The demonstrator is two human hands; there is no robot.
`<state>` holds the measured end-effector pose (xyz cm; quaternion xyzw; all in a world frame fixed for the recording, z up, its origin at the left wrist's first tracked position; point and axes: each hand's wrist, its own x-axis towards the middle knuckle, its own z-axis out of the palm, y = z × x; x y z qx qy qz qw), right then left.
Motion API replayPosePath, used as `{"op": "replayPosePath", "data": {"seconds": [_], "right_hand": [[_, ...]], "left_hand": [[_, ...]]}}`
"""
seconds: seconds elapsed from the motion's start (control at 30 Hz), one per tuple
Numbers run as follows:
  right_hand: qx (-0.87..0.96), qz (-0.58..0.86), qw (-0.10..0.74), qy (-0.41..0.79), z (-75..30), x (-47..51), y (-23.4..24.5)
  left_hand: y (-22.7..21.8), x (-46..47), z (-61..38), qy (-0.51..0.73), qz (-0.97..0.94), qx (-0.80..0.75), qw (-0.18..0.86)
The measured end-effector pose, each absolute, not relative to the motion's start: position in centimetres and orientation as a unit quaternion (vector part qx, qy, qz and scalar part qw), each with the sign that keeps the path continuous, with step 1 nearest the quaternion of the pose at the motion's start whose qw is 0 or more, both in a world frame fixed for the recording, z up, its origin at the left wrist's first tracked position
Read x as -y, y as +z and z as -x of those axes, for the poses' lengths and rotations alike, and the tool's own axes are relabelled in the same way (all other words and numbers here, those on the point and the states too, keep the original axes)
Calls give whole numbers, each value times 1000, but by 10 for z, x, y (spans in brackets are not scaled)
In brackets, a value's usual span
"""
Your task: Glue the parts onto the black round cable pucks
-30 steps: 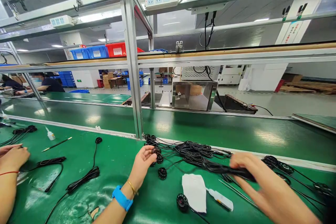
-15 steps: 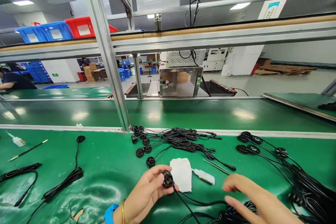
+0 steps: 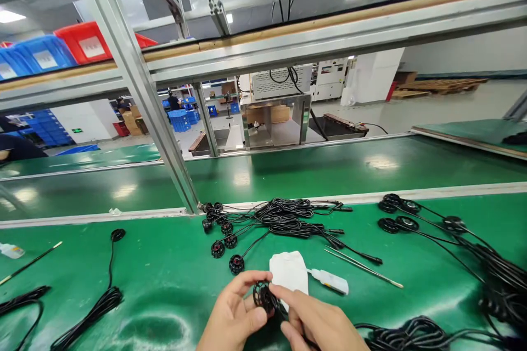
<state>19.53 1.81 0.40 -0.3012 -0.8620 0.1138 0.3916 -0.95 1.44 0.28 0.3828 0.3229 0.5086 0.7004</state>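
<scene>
My left hand (image 3: 230, 315) is closed around a small round black cable-end part (image 3: 262, 295) with an open, spoked rim. My right hand (image 3: 323, 321) meets it from the right, index finger against the part and the other fingers closed about the black cable that leaves it. Part of that cable is hidden by my fingers. Just behind the hands lies a white cloth (image 3: 289, 273). To its right are a white squeeze bottle (image 3: 330, 281) and a pair of tweezers (image 3: 364, 266).
Bundled black cables with round ends (image 3: 284, 216) lie at the back middle. More cables (image 3: 489, 258) are heaped at the right, and a coiled one (image 3: 88, 318) rests at the left. A metal post (image 3: 135, 88) rises behind the green bench (image 3: 173, 263).
My right hand has come in from the right to the round part and its cable. My left hand still holds the part. The view has tilted and shifted slightly.
</scene>
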Motion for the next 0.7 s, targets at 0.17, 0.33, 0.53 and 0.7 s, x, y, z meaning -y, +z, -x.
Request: {"op": "replayPosePath", "data": {"seconds": [0.17,0.33,0.53,0.7], "right_hand": [[862,318,395,-15,-188,-13,-2],[857,327,393,-61,-187,-10,-3],[852,323,405,81,-190,-7,-6],[832,321,401,211,-196,-8,-2]], "left_hand": [[3,-10,8,510,-383,-350,686],[-4,-6,5,525,-403,-346,665],[1,-4,4,518,-453,-362,630],[11,-6,3,494,-436,-356,663]]}}
